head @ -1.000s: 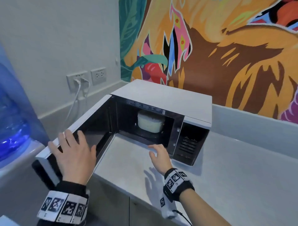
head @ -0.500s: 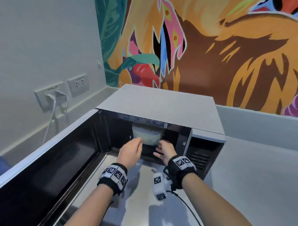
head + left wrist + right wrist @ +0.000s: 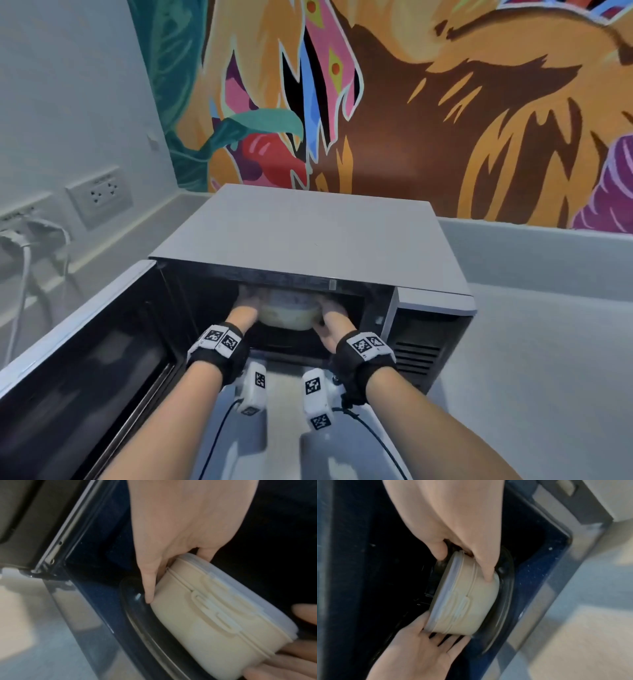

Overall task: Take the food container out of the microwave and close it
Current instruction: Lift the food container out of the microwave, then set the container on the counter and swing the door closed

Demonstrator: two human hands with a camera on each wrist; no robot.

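A cream food container with a translucent lid and a side clip stands inside the open microwave, on the glass turntable. Both of my hands are in the cavity. My left hand grips the container's left end, thumb down its side and a finger over the lid edge. My right hand grips the right end the same way. The container fills the space between the two palms. The frames do not show whether it is lifted off the turntable.
The microwave door stands wide open to the left. The control panel is on the right of the cavity. Grey counter runs to the right and in front. Wall sockets with a plugged cable are at the left.
My left hand left the door edge and my right hand left the counter. Both reached into the cavity and now hold the container by its ends. The head has moved closer.
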